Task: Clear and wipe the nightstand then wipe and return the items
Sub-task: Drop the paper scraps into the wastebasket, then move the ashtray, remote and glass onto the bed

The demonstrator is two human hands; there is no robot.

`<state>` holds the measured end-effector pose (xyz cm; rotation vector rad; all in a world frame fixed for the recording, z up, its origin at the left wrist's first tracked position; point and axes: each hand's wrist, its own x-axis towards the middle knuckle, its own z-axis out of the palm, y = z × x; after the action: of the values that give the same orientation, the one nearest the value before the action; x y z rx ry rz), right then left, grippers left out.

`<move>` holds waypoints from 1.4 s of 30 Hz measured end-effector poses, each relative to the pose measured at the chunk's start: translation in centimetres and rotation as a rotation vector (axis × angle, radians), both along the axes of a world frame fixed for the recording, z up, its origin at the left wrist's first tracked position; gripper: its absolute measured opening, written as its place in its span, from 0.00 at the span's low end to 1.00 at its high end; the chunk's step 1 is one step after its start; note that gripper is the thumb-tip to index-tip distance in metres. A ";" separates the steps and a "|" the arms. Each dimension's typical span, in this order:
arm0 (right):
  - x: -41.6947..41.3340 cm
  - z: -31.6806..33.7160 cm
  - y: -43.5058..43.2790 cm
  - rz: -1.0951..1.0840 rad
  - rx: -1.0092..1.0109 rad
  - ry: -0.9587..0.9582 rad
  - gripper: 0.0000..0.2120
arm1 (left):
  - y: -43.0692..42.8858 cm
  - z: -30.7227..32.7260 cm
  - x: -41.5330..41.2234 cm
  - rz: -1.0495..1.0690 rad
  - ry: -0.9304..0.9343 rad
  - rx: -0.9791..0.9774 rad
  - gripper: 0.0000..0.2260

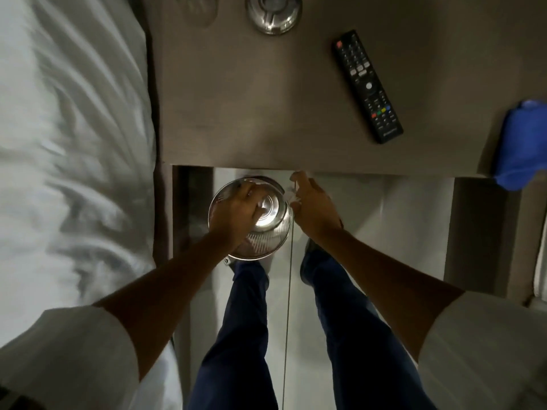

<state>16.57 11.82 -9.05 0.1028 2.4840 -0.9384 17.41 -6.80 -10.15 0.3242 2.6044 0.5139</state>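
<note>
The brown nightstand (236,113) fills the top of the view. A black remote (368,85) lies on it at the right, and a clear glass ashtray (273,13) sits at its far edge. A blue cloth (521,143) lies bunched at the front right corner. Below the front edge, over the floor, is a round shiny metal container (266,232). My left hand (236,214) lies over its left rim with the fingers curled inside, gripping it. My right hand (313,208) is just right of the rim, shut on a small white crumpled piece (296,186).
A bed with white rumpled sheets (74,143) runs along the left, close against the nightstand. Another glass object (198,7) is partly cut off at the top. My legs and shoes stand on the pale floor (399,217) under the container.
</note>
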 end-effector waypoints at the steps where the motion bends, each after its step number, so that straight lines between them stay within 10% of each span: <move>1: 1.0 -0.3 -0.4 0.002 -0.033 -0.044 0.17 | -0.3 -0.4 0.9 0.042 -0.036 -0.030 0.13; 12: 2.8 0.0 -0.2 -0.005 -0.014 -0.193 0.15 | -0.8 -1.2 3.1 -0.022 -0.241 -0.090 0.19; 21: -8.6 2.6 4.8 -0.197 0.089 0.291 0.10 | 1.3 1.5 -10.5 -0.292 0.736 -0.049 0.09; 32: -13.7 1.5 12.9 -0.153 0.388 0.059 0.30 | 7.2 2.3 -31.1 0.085 0.252 -0.288 0.49; 42: -10.9 2.3 10.3 -0.298 0.284 0.117 0.25 | 6.2 0.3 -26.6 0.299 0.172 0.038 0.35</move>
<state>5.67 22.14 -6.77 0.5378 2.7483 -0.7135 -9.17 -0.61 -9.83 -0.0131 2.8303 0.6630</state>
